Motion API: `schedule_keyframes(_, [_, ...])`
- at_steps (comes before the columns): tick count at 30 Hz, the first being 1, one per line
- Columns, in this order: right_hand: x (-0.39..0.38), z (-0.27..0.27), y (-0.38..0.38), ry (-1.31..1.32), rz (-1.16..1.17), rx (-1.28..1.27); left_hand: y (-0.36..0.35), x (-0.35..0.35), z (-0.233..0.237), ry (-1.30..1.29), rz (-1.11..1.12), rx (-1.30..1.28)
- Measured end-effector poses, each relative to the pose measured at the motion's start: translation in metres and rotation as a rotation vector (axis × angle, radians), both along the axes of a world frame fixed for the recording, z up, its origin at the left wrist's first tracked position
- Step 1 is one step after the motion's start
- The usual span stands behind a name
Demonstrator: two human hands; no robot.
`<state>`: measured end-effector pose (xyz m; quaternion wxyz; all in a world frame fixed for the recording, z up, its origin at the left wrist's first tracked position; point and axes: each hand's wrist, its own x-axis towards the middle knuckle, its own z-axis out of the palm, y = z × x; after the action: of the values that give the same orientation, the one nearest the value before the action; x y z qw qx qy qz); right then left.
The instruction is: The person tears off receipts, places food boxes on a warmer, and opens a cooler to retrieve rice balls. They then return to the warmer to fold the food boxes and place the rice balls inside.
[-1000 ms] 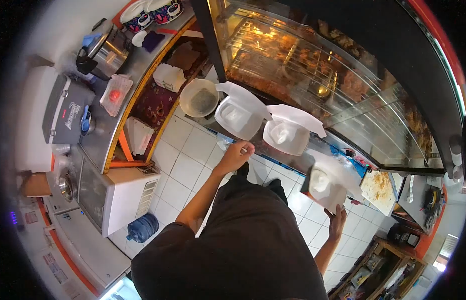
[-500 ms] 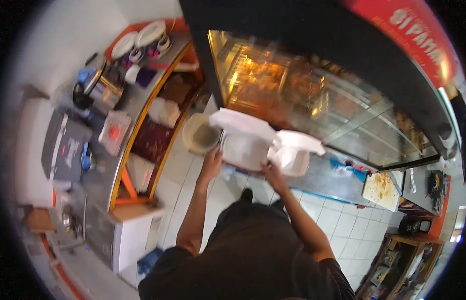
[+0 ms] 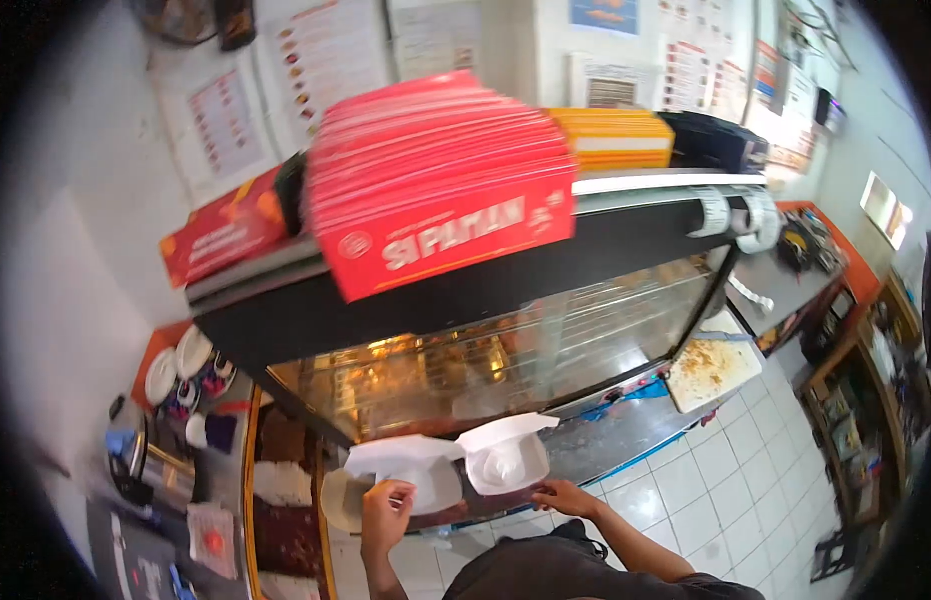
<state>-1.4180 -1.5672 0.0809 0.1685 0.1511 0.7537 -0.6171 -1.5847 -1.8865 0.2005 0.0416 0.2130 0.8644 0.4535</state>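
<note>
Two white takeaway boxes with raised lids stand side by side in front of the food display case: a left box (image 3: 433,488) and a right box (image 3: 521,467). A small pale item (image 3: 501,468) sits in the right box, too blurred to name. My left hand (image 3: 388,512) overlaps the left box's front left corner, its fingers curled together; whatever they may hold is hidden. By the front right corner of the right box, my right hand (image 3: 566,498) has its fingers bent and closed, and their tips do not show clearly.
The glass display case (image 3: 456,370) holds lit trays of food. A stack of red cartons (image 3: 446,180) sits on top. At the right is a crumb-covered cutting board (image 3: 714,372); at the left, a beige bucket (image 3: 343,500) and a side counter (image 3: 231,440).
The view has tilted up, bringing the red cartons and wall posters in. My right hand has left the gap between the boxes for the right box's right side. My left hand stays by the left box.
</note>
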Motion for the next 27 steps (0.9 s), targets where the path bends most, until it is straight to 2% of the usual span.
schedule_keyframes(2, [0.014,0.002,0.014,0.005,-0.112,-0.037,0.053,0.01,0.069,-0.034,-0.344,0.139])
schedule_keyframes(4, [0.025,0.0,0.027,0.0,-0.212,-0.077,0.098,0.017,0.109,-0.058,-0.659,0.139])
schedule_keyframes(6, [0.03,-0.007,0.042,0.018,-0.254,-0.095,0.151,0.03,0.154,0.052,-0.991,0.252])
schedule_keyframes(8, [0.038,-0.019,0.051,0.086,-0.325,-0.145,0.207,0.052,0.206,0.3,-1.057,0.406])
schedule_keyframes(9, [0.04,-0.021,0.058,0.095,-0.317,-0.149,0.233,0.055,0.226,0.33,-1.136,0.472])
schedule_keyframes(10, [0.045,-0.019,0.066,0.099,-0.306,-0.15,0.259,0.058,0.246,0.357,-1.209,0.544])
schedule_keyframes(12, [0.059,-0.004,0.082,0.078,-0.299,-0.135,0.308,0.062,0.294,0.224,-1.335,0.669])
schedule_keyframes(14, [0.079,0.022,0.1,0.116,-0.252,-0.033,0.387,0.054,0.324,0.234,-1.296,0.767])
schedule_keyframes(16, [0.107,0.028,0.123,0.164,-0.317,-0.043,0.472,0.044,0.368,0.404,-1.15,0.794])
schedule_keyframes(17, [0.123,0.024,0.133,0.153,-0.381,-0.078,0.513,0.033,0.389,0.584,-1.057,0.67])
schedule_keyframes(18, [0.139,0.019,0.148,0.144,-0.441,-0.106,0.556,0.02,0.402,0.631,-1.037,0.668])
schedule_keyframes(20, [0.172,0.011,0.181,0.157,-0.454,-0.146,0.628,-0.013,0.42,0.75,-0.938,0.45])
schedule_keyframes(21, [0.187,0.016,0.194,0.15,-0.515,-0.144,0.633,-0.012,0.433,0.658,-0.872,0.24])
schedule_keyframes(22, [0.202,0.013,0.204,0.141,-0.576,-0.154,0.647,-0.018,0.437,0.665,-0.869,0.224])
schedule_keyframes(23, [0.218,-0.003,0.217,0.169,-0.646,-0.17,0.665,-0.029,0.441,0.601,-0.893,-0.045])
schedule_keyframes(24, [0.23,0.008,0.227,0.174,-0.68,-0.127,0.68,-0.039,0.442,0.53,-0.904,-0.313])
schedule_keyframes(26, [0.254,0.011,0.251,0.169,-0.749,-0.059,0.688,-0.053,0.436,0.245,-0.93,-0.498])
schedule_keyframes(27, [0.264,0.006,0.265,0.179,-0.8,-0.076,0.702,-0.071,0.432,0.098,-0.925,-0.425])
